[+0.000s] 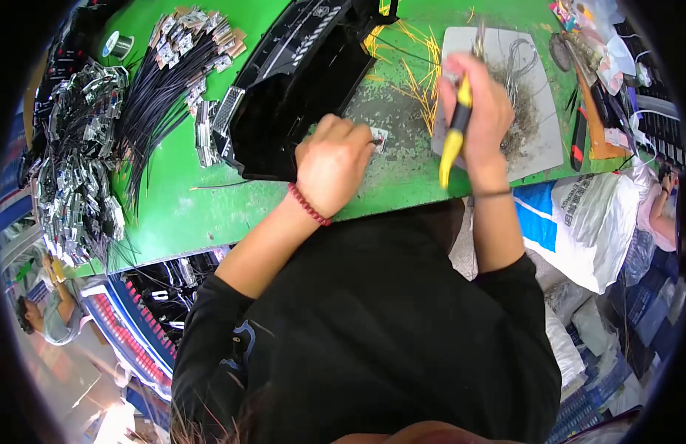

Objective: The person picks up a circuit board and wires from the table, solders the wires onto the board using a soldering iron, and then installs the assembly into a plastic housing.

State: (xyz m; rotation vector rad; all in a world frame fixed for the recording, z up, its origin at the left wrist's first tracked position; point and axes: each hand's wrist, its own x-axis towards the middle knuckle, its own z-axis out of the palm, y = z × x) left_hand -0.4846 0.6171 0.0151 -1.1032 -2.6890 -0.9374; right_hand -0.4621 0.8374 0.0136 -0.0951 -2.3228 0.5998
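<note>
My right hand (483,111) is wrapped round a hand tool with yellow and black handles (455,137), which looks like pliers. Its metal end points away from me over the grey pad and is blurred. My left hand (332,159), wearing a red bead bracelet, is closed, its fingertips at a small white and silver piece (380,140) near the table surface. How it grips that piece is partly hidden. Beside and behind the left hand lies a large black glossy plastic housing (298,89), tilted across the green table.
A stained grey pad (539,140) holds thin wire. Yellow wires (424,85) lie beside it. Black cables with small boards (158,103), a heap of silvery parts (80,163) and a solder spool (119,46) sit left. A red-and-black cutter (579,140) lies right.
</note>
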